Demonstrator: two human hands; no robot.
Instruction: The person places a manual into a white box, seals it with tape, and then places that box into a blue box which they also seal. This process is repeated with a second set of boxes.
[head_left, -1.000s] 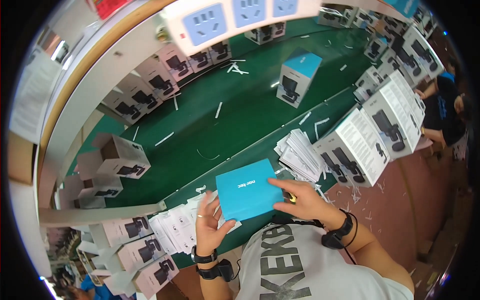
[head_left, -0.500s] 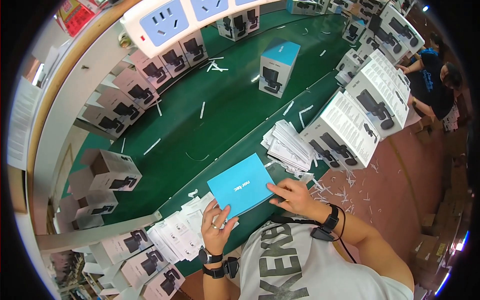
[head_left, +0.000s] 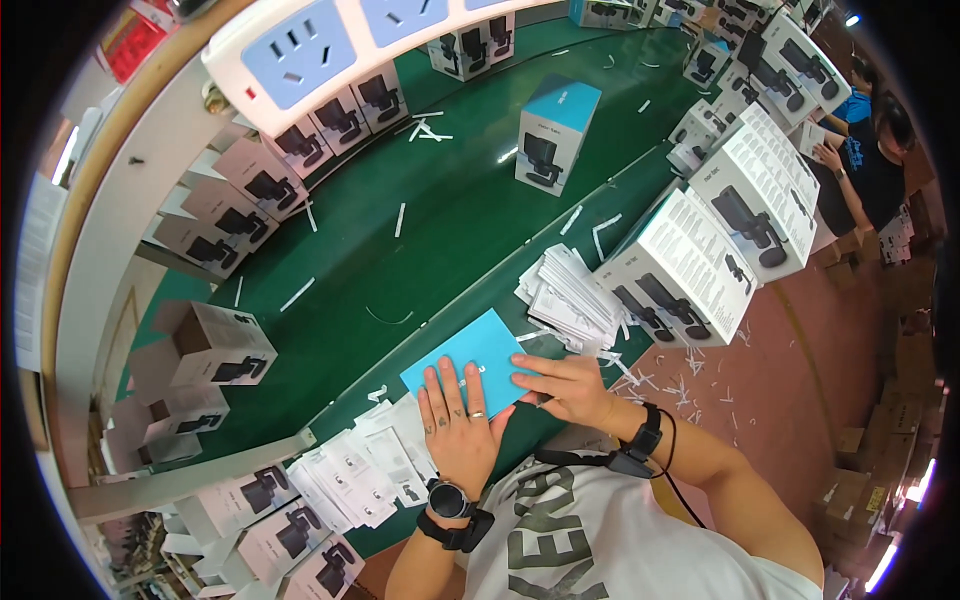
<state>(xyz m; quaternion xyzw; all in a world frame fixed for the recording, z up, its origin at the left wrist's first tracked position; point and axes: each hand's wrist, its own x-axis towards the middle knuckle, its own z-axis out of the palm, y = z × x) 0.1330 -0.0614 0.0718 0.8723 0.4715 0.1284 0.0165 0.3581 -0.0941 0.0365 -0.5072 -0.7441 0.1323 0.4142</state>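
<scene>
A flat-looking blue rectangular panel [head_left: 490,340] with pale lettering lies at the near edge of the green work surface; its thickness is hard to tell. My left hand [head_left: 462,430] presses on it palm down, fingers stretched out and apart, covering part of the lettering. At its right edge, my right hand [head_left: 568,388] has two fingers on the top face and the others bent in; it grips that edge. Left of the panel, printed leaflets [head_left: 350,465] lie fanned out. Another stack of folded white leaflets [head_left: 570,295] sits beyond my right hand.
A blue-topped carton [head_left: 555,135] stands on the green belt [head_left: 400,270]. Large printed cartons [head_left: 680,270] line the right side, and opened cartons [head_left: 225,345] the left. A white power strip [head_left: 350,50] hangs in front. Paper strips litter belt and floor. A co-worker [head_left: 870,165] is at far right.
My left hand has moved from the panel's lower left corner to lie flat across its top. The panel has shifted slightly left, and my right hand stays by its right edge.
</scene>
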